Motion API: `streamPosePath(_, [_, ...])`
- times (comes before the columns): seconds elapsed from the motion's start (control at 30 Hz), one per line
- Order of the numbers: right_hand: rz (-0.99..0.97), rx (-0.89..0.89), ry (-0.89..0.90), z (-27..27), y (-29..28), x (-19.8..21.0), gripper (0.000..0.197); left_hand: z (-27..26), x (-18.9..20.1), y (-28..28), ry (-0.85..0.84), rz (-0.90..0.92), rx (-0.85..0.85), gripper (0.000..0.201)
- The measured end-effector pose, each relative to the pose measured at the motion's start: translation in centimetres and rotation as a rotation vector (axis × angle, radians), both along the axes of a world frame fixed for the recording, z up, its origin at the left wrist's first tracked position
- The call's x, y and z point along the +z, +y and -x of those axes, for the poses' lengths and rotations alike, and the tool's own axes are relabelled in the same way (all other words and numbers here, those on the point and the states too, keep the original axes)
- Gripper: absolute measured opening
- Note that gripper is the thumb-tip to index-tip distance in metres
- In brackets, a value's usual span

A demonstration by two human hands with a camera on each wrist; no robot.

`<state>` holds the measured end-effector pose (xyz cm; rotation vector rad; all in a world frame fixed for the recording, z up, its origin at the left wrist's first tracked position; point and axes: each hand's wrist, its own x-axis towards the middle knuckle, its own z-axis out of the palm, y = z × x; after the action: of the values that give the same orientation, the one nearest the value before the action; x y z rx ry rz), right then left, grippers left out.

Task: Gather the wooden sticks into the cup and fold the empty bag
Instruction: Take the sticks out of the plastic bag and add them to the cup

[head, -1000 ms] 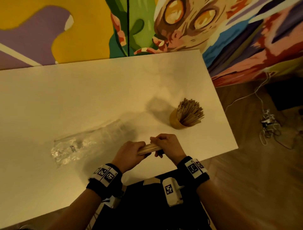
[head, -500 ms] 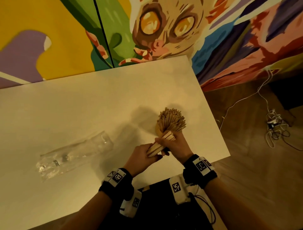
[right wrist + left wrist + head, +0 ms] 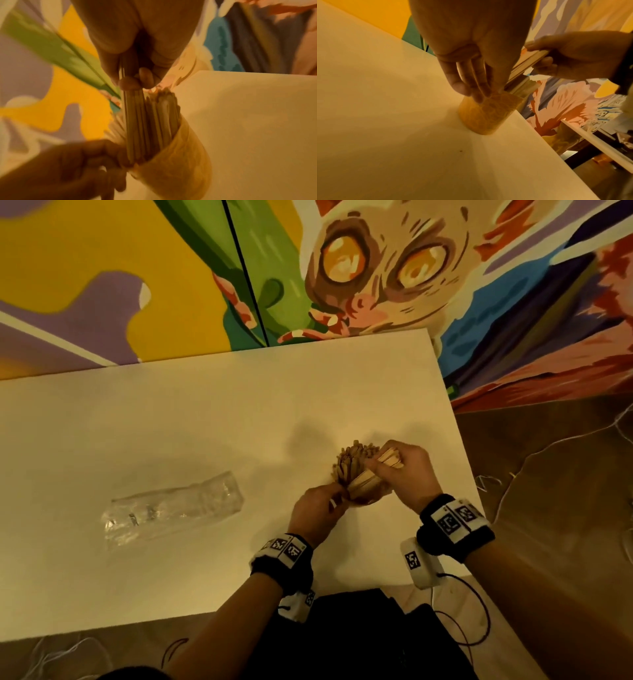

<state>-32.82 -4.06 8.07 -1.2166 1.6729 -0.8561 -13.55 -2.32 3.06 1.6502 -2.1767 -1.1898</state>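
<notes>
An orange cup [image 3: 364, 498] packed with wooden sticks [image 3: 349, 462] stands near the table's right edge. Both hands hold a further bundle of sticks [image 3: 368, 479] slanted over the cup's mouth. My right hand [image 3: 380, 463] pinches the bundle's upper end, and my left hand [image 3: 334, 501] grips its lower end at the cup's rim. In the right wrist view the bundle [image 3: 135, 128] runs down into the cup [image 3: 180, 169] beside the left hand [image 3: 96, 159]. In the left wrist view my fingers [image 3: 462, 83] touch the cup [image 3: 488, 117]. The clear plastic bag [image 3: 171, 513] lies flat and empty to the left.
The white table [image 3: 205, 422] ends just right of the cup and close in front of my wrists. A painted mural wall [image 3: 342, 268] rises behind its far edge. Loose cables [image 3: 513, 474] lie on the wooden floor at the right.
Both hands carried the bundle from the table's front edge away to the cup and tipped it from lying flat to slanting into the cup. The bag stayed put.
</notes>
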Motion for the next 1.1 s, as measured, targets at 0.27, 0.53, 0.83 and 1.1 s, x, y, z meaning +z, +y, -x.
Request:
streamPosePath(0.27, [0.154,0.76,0.48,-4.5,-0.2,-1.1,0.021,-2.4,-0.6,0.8,0.032,0.099,0.084,0.018])
streamPosePath(0.53, [0.509,0.817,0.664,-8.8,-1.9,-1.4,0.049,-6.2,0.6,2.6,0.011,0.044,0.253,0.031])
streamPosePath(0.83, [0.365,0.973,0.705,-13.8,-2.6,-3.5,0.061,-7.9,-0.1,3.1,0.052,0.064,0.291,0.024])
streamPosePath(1.1, [0.601,1.055,0.671,-14.8,-2.9,-3.9,0.04,-11.5,-1.3,0.9,0.089,0.08,0.285,0.019])
